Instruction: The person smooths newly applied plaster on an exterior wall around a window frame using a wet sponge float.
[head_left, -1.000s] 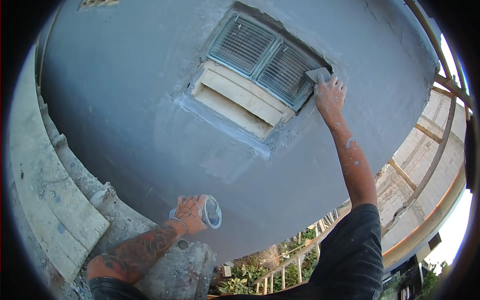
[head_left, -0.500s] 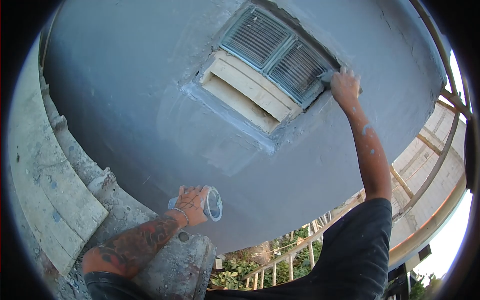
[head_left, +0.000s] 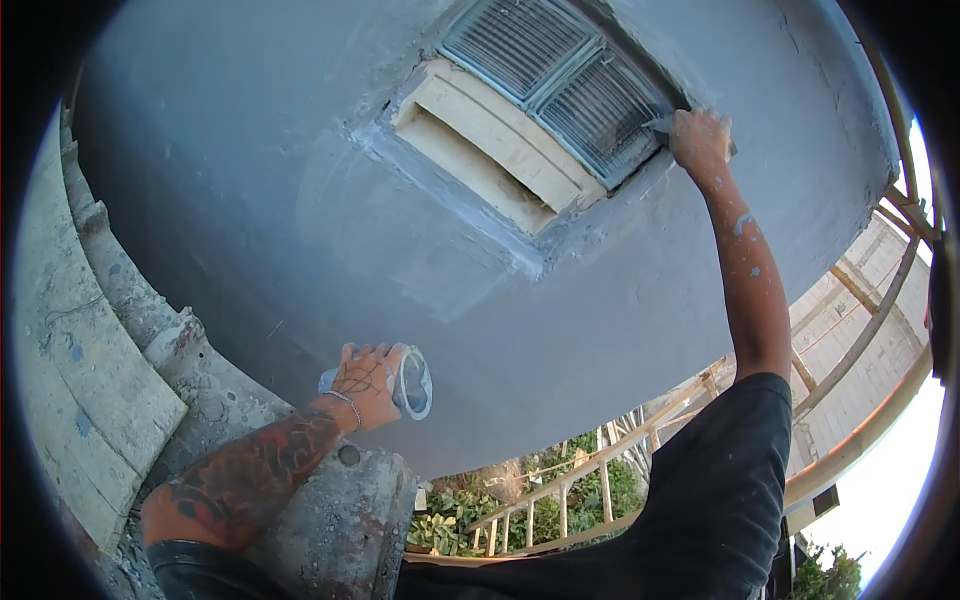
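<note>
My right hand (head_left: 702, 142) is closed around a putty knife, reaching up to the right-hand edge of a glass block window (head_left: 605, 110). The knife's blade (head_left: 661, 125) meets the lower right part of the glass, near the recess edge; most of its handle is inside my fist. Low and to the left, my left hand (head_left: 366, 385) grips a clear round plastic tub (head_left: 426, 384) from behind, tilted on its side. Its open rim faces right, with greyish smears on it. Just below the glass sits a cream vent block (head_left: 505, 130) with a long slot.
Smooth grey plaster wall (head_left: 330, 230) surrounds the window. A rough concrete ledge (head_left: 215, 385) and a splattered board (head_left: 95, 400) lie at left. Wooden railing (head_left: 600, 465) and plants show below; bamboo poles (head_left: 865, 335) stand at right.
The camera view has shifted, so the wall and window sit higher. My right hand has edged slightly up and right along the glass edge. Both hands keep their hold.
</note>
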